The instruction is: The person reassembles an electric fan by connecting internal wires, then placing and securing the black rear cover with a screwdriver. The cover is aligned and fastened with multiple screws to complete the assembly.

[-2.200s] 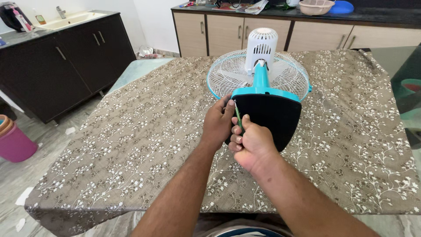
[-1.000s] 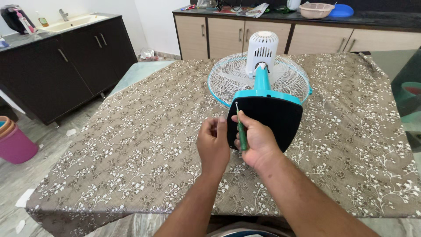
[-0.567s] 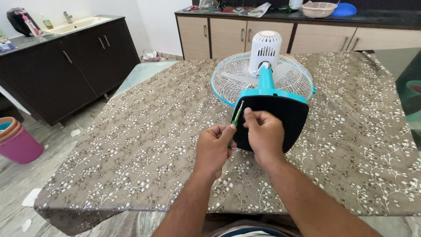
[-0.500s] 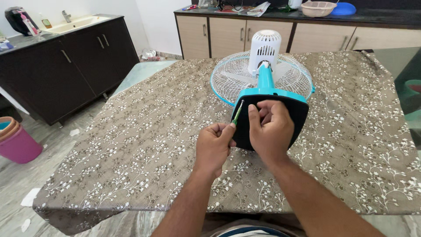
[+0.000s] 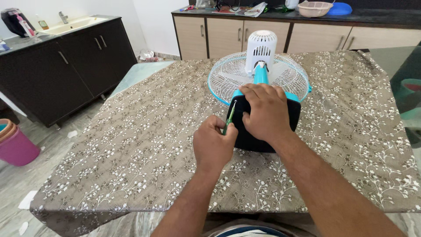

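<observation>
— Looking down now: what does each hand have?

— My left hand [image 5: 213, 145] is curled tight around a thin green screwdriver [image 5: 229, 117], whose shaft slants up towards 1 o'clock and ends at the left edge of the fan base [image 5: 267, 138]. My right hand [image 5: 263, 109] lies flat on the black underside of that base, fingers close together and draped over its upper edge, pinching nothing.

— And where's the fan itself?

— The table fan [image 5: 259, 70] lies face down in the middle of the desk [image 5: 131, 145], on a brown cloth with white flowers. Its turquoise stem runs from the base towards 12 o'clock, up to the white motor housing [image 5: 261, 50], with the round white grille rimmed in turquoise spread under it.

— Any packages or labels?

— Few I can read. At 12 o'clock, on the far dark counter, sit a beige basket [image 5: 315, 8] and a blue lid [image 5: 340, 8] with papers beside them. At 10 o'clock there's a sink counter [image 5: 66, 22]; at 9 o'clock, a pink bucket [image 5: 17, 149] on the floor.
</observation>
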